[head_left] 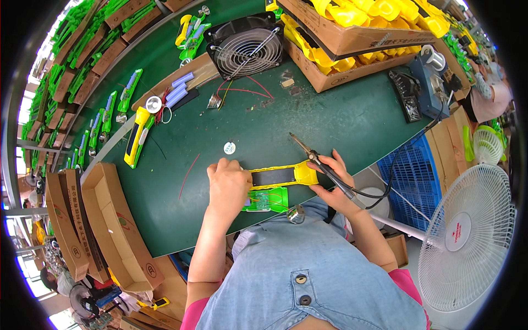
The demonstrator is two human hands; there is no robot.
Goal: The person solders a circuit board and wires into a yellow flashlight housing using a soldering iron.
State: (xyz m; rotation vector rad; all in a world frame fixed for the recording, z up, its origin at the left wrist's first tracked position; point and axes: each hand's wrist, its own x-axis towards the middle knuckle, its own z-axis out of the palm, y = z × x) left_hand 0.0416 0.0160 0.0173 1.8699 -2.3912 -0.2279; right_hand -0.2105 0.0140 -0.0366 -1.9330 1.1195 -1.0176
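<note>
A yellow plastic lamp housing (306, 174) with a dark panel lies crosswise near the table's front edge. My left hand (229, 185) is closed at its left end, fingertips tucked out of sight. My right hand (336, 185) grips a soldering iron (324, 165), tip pointing up and left over the table, while its fingers reach the housing's wide right end. Just below the housing sits a green plastic frame (279, 199) with a circuit board and thin wires. A silvery reflector cup (296, 214) is beside it at the table's edge.
Behind stand a black metal-grilled fan (246, 49) and cartons of yellow housings (352, 36). A blue soldering station (428, 80) with solder spool is at the right. Blue battery cells (177, 94), a yellow-black lamp (136, 137) and an open carton (113, 231) are leftward. A white fan (459, 234) stands right.
</note>
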